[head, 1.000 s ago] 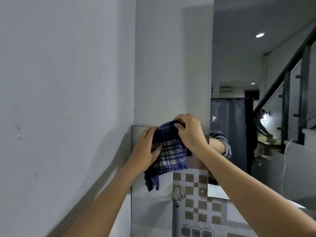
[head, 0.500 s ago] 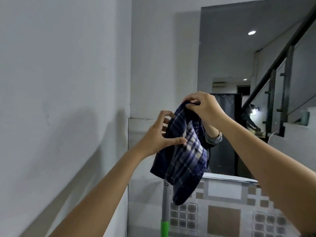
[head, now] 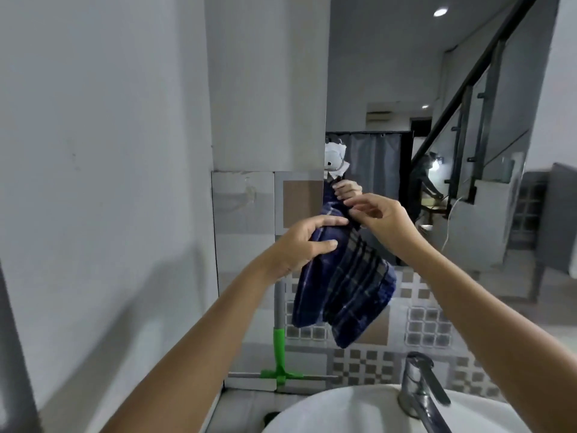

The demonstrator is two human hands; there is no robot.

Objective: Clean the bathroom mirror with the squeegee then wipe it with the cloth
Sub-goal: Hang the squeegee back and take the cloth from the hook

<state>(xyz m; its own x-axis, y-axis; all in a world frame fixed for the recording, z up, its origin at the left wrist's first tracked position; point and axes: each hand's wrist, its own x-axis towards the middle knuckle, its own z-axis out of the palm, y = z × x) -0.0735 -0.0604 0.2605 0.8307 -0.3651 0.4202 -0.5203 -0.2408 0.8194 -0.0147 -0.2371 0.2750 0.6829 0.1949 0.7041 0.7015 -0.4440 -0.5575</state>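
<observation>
The cloth [head: 346, 276], dark blue with pale checks, hangs in the air in front of the mirror [head: 406, 89], bunched at the top and falling in loose folds to a point above the sink [head: 343, 407]. The right hand [head: 384, 217] pinches its top edge, thumb and fingers [head: 359, 210] closed on the gathered fabric. The left hand [head: 299, 248] grips the cloth just below and to the left, fingers curled over the fold and the thumb pressed on its near side. Both forearms reach in from the near edge.

Behind the cloth, the squeegee [head: 279, 348] leans against the tiled wall [head: 243, 232]: a grey shaft, a green joint and a crossbar resting low by the sink's far rim (its upper part is hidden by the left wrist). A metal tap [head: 421, 389] stands on the sink at the right, its lever tilted toward the near side.

The mirror reflects a hand on the cloth, a grey curtain, a stair rail and ceiling lights. A plain white wall [head: 103, 151] fills the left.
</observation>
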